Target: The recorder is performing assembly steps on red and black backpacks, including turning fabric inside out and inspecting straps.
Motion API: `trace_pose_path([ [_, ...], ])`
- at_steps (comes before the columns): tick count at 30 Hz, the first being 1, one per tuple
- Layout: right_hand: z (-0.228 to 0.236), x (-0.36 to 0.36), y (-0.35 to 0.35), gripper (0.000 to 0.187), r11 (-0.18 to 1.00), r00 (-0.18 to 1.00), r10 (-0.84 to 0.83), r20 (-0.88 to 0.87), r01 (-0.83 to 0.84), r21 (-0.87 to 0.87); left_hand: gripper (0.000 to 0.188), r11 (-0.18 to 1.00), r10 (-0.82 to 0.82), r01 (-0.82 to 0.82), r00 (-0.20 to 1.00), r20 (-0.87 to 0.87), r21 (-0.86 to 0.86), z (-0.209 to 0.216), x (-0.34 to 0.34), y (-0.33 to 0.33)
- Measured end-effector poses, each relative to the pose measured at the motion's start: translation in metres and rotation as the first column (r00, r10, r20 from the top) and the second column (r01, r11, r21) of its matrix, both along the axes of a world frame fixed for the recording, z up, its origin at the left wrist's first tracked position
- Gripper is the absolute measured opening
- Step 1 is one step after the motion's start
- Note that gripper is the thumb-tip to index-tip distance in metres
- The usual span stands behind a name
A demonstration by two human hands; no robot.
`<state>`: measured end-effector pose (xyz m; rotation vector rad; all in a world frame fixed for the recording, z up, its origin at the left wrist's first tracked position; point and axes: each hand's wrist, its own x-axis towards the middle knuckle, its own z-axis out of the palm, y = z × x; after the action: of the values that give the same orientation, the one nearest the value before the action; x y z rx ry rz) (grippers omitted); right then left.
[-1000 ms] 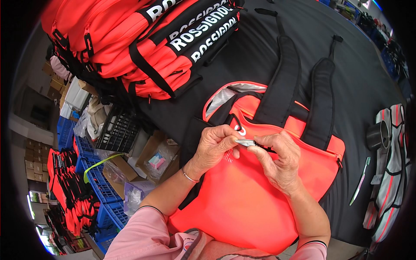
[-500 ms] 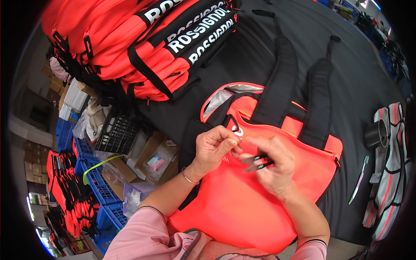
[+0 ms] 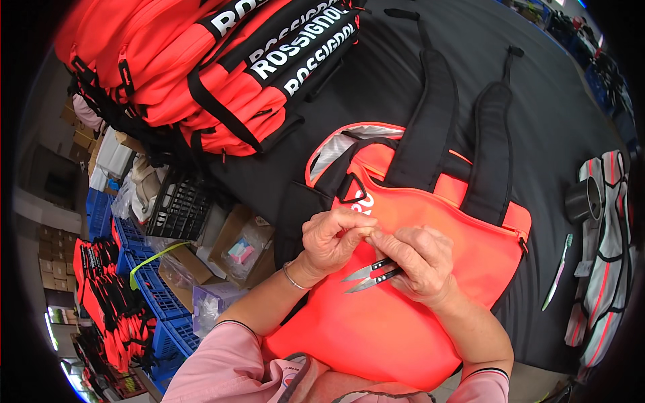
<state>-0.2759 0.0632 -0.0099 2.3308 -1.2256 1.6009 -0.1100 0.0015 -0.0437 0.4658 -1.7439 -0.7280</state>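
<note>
A bright orange-red backpack lies across the black-covered table in front of me. Its two padded black shoulder straps stretch away toward the far side, and a silvery lining shows at its upper left. Over the front panel, my left hand pinches thumb against finger. The fingertips of my right hand meet the left ones, and anything between them is too small to make out. Thread snips with black handles rest in the right hand's lower fingers, blades apart and pointing left. Beside my left fingers is a black strap ring.
Several red-and-black backpacks are piled at the far left. To the right are a dark cup, a toothbrush and grey striped fabric pieces. Blue crates and an open carton stand below the table's left side.
My right hand has turned and come in to the left fingertips. The snips now show clearly, pointing left and down. My left hand has barely moved.
</note>
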Motion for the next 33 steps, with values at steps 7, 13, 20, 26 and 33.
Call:
trace_pose_path([
  [7, -0.004, 0.0, -0.001, 0.036, 0.995, 0.997, -0.02, -0.068, 0.014, -0.095, 0.012, 1.0, -0.025, 0.025, 1.0, 0.0, -0.008, -0.001, -0.001, -0.001],
  [13, -0.004, -0.004, 0.001, 0.042, 0.992, 0.988, -0.034, -0.15, 0.014, -0.128, 0.013, 0.988, 0.01, -0.005, 0.999, 0.034, -0.153, -0.001, 0.002, -0.001],
  [20, -0.009, -0.01, -0.002, 0.03, 0.978, 0.984, -0.039, -0.173, 0.002, -0.209, 0.013, 0.954, 0.037, -0.015, 0.997, 0.069, -0.298, -0.002, 0.004, -0.002],
  [26, -0.008, -0.015, -0.004, 0.022, 0.976, 0.987, -0.033, -0.158, -0.003, -0.219, 0.021, 0.927, 0.092, -0.05, 0.991, 0.097, -0.371, -0.001, 0.006, -0.003],
  [33, 0.009, -0.005, 0.002, 0.012, 0.9, 0.941, 0.061, 0.333, -0.196, 0.389, 0.027, 0.896, 0.129, -0.068, 0.985, 0.111, -0.439, 0.005, 0.007, -0.004],
])
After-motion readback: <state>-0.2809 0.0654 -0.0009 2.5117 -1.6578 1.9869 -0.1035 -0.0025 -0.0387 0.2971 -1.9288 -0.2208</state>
